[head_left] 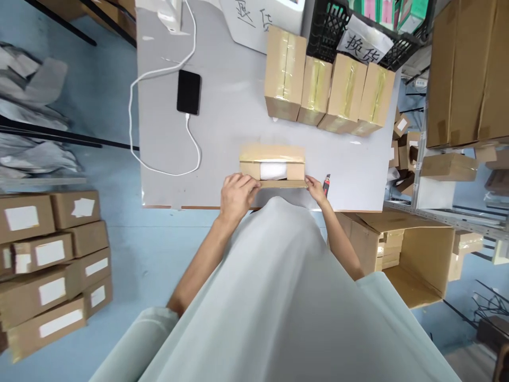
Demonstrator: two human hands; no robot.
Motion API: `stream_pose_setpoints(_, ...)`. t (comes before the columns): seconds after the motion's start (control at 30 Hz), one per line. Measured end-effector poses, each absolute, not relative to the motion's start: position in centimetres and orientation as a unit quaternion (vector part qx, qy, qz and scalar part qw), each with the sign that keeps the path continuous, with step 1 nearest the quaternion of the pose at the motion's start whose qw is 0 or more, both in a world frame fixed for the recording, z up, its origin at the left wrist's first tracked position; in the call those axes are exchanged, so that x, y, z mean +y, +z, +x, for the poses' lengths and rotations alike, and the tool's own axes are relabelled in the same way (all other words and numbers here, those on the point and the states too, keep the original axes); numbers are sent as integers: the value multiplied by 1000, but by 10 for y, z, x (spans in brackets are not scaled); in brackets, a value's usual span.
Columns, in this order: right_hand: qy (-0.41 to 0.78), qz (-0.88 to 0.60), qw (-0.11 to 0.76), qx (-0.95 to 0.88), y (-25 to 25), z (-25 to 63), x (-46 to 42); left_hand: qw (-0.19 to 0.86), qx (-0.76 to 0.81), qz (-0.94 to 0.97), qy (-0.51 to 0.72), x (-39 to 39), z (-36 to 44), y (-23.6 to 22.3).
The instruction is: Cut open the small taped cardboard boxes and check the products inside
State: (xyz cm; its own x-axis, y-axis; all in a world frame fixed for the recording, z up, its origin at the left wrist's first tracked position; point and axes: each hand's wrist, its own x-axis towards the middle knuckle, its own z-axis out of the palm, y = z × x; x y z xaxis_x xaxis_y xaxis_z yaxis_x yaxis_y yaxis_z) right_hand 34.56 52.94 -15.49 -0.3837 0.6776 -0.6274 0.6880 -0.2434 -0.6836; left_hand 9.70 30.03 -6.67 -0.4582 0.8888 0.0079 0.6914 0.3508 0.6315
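Observation:
A small cardboard box (272, 155) stands near the front edge of the table, its flaps partly spread. Something white (273, 170) shows in the gap between the flaps; its kind is hidden. My left hand (238, 195) has its fingers closed on the left end of the near flap (283, 184). At the flap's right end, my right hand (316, 189) pinches the corner between thumb and fingers. A red and black utility knife (326, 184) lies on the table just right of my right hand.
Several taped cardboard boxes (285, 74) stand in a row at the back right, before a black crate (324, 32). A black phone (188, 92) with a white cable lies left. A large open carton (421, 260) is on the right; labelled boxes (51, 292) are stacked left.

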Motion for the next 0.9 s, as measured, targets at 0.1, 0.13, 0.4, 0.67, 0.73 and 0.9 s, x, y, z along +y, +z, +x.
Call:
stream_pose_setpoints(0.1,-497,542,-30,677,-139,331,517,200,805,491,267,293,101,-68)
stream_pose_setpoints(0.13,-480,527,-46,700,-131,328,515,211,804,490,263,290,103,-69)
stream_pose_setpoints(0.4,-326,377,14,867,-71,293,539,241,790,512,235,275,111,-74)
stream_pose_setpoints(0.67,-341,418,-35,841,-65,234,575,285,753,558,202,285,117,-84)
stream_pose_setpoints(0.73,-324,473,-23,819,-68,212,575,302,741,570,186,286,118,-84)
stream_pose_setpoints(0.9,-298,480,-2,825,-73,178,557,293,762,551,173,295,112,-79)
